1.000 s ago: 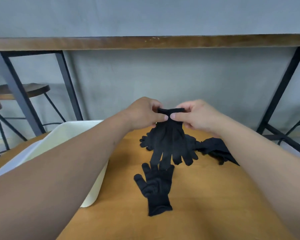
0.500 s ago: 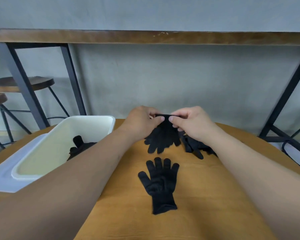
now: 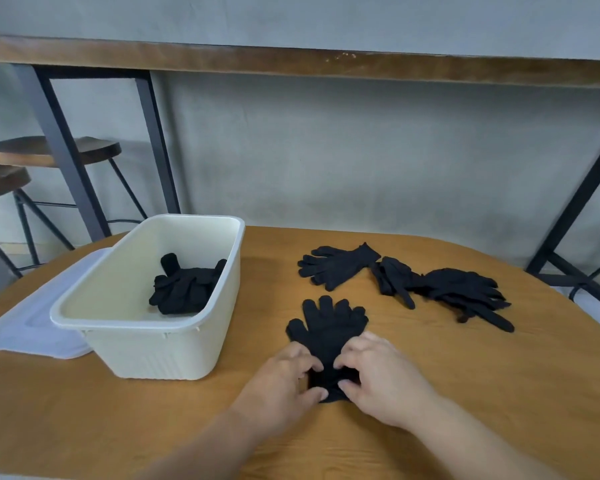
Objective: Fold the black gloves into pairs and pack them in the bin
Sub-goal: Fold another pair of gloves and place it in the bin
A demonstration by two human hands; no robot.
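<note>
A black glove [image 3: 327, 327] lies flat on the wooden table [image 3: 465, 375], fingers pointing away from me. My left hand [image 3: 284, 379] and my right hand [image 3: 381, 375] both pinch its cuff at the near end. It may be two gloves stacked; I cannot tell. Another black glove [image 3: 336, 266] lies behind it. A heap of black gloves [image 3: 454, 289] sits to the right. The cream bin [image 3: 153, 327] stands at the left with folded black gloves [image 3: 184, 289] inside.
A translucent lid [image 3: 28, 327] lies flat left of the bin. Two wooden stools [image 3: 49, 154] stand beyond the table at the far left. A higher wooden counter on black metal legs [image 3: 66, 161] runs along the grey wall behind.
My hands have come down and toward me from holding a glove up at the far pile. They now grip the cuff of the near glove on the table. My view has tilted down.
</note>
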